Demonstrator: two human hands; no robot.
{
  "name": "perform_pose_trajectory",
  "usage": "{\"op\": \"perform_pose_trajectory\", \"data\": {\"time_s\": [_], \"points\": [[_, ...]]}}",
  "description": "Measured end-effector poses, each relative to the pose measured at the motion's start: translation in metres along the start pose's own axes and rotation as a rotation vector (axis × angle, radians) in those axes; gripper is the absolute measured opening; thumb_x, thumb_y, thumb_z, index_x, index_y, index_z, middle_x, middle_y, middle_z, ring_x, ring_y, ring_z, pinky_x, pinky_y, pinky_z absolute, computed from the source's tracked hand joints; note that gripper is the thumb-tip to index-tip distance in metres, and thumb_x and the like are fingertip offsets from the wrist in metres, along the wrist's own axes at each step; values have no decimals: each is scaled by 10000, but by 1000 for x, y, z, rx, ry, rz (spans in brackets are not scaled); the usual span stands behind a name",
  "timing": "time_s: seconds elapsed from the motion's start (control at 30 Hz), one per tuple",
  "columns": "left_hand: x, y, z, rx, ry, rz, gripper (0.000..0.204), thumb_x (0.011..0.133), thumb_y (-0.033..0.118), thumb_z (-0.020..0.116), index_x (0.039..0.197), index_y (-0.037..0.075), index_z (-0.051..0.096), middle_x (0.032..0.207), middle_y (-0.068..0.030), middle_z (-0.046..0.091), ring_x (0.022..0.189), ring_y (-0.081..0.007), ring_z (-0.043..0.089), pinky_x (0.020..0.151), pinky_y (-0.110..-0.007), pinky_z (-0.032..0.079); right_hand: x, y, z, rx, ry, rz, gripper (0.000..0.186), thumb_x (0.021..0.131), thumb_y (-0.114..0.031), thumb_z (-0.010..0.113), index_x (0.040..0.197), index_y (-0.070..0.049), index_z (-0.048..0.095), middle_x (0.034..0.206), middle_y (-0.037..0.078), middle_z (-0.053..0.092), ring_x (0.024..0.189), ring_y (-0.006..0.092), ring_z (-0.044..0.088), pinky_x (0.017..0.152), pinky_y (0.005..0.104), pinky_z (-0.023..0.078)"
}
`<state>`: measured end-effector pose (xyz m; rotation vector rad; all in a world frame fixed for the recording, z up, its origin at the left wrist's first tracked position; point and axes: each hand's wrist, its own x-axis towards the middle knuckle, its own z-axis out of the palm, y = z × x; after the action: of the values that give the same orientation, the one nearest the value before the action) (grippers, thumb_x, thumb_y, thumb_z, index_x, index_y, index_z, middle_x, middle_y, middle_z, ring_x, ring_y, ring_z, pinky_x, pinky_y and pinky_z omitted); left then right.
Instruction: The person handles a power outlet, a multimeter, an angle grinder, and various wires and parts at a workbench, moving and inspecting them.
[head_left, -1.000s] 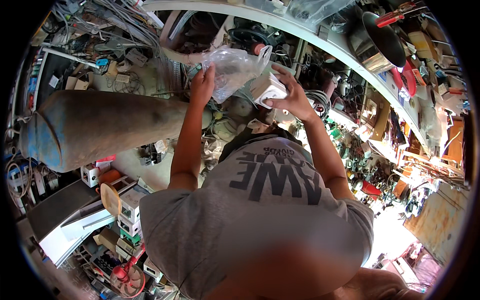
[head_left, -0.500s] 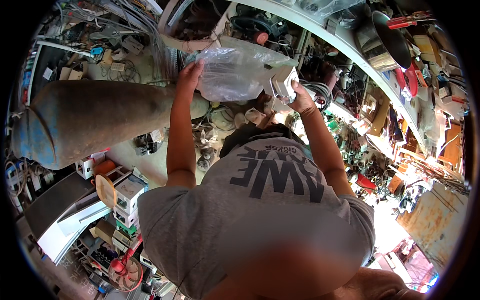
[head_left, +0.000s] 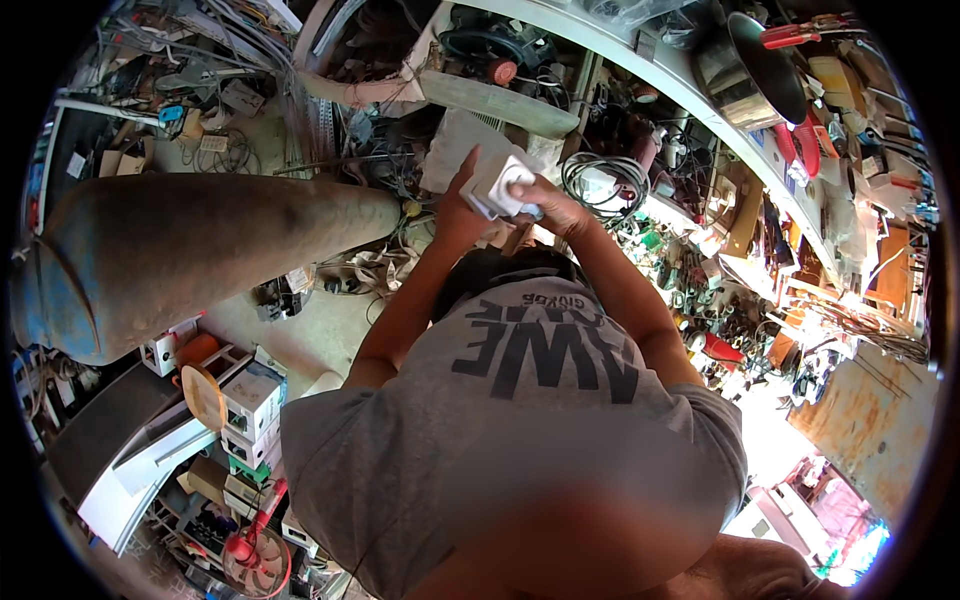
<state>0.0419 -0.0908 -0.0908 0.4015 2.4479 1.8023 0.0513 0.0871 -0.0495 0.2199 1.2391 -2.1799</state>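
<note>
My right hand [head_left: 540,205] grips a small white square socket unit [head_left: 494,184], its thumb over the face. My left hand [head_left: 456,205] is closed on a crumpled clear plastic bag [head_left: 445,152] at the unit's left side; whether its fingers also touch the unit is hard to tell. The bag spreads behind the unit, which partly hides it. Both hands are close together in front of my grey shirt, and some fingers are hidden.
A large rusty gas cylinder [head_left: 200,250] lies to my left. A coil of cable [head_left: 628,178] is right of my hands. A long pale beam [head_left: 640,70] curves above, beside a steel pot [head_left: 740,85]. Stacked boxes [head_left: 250,400] and a red fan [head_left: 240,550] stand at lower left.
My hands have come closer together: the left moved right and down with the bag, the right moved left with the white unit. The bag is bunched lower, behind the unit.
</note>
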Motion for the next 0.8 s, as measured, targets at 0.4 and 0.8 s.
{"op": "perform_pose_trajectory", "data": {"time_s": [0.4, 0.8], "points": [[2, -31, -8, 29, -74, -56, 376, 746, 189, 744, 1055, 33, 597, 922, -111, 669, 850, -241, 665, 728, -351, 511, -4, 2, -14, -13, 17, -34, 548, 811, -340, 714, 1179, 31, 546, 1015, 77, 639, 930, 157, 602, 815, 285, 468], [17, -43, -9, -579, -70, -518, 240, 837, 113, 624, 1051, 27, 559, 944, -31, 611, 797, -115, 593, 695, -252, 506, -23, 12, -53, 96, 157, -35, 461, 803, -401, 711, 1064, -42, 587, 820, 3, 589, 640, 66, 498, 522, 202, 361]]}}
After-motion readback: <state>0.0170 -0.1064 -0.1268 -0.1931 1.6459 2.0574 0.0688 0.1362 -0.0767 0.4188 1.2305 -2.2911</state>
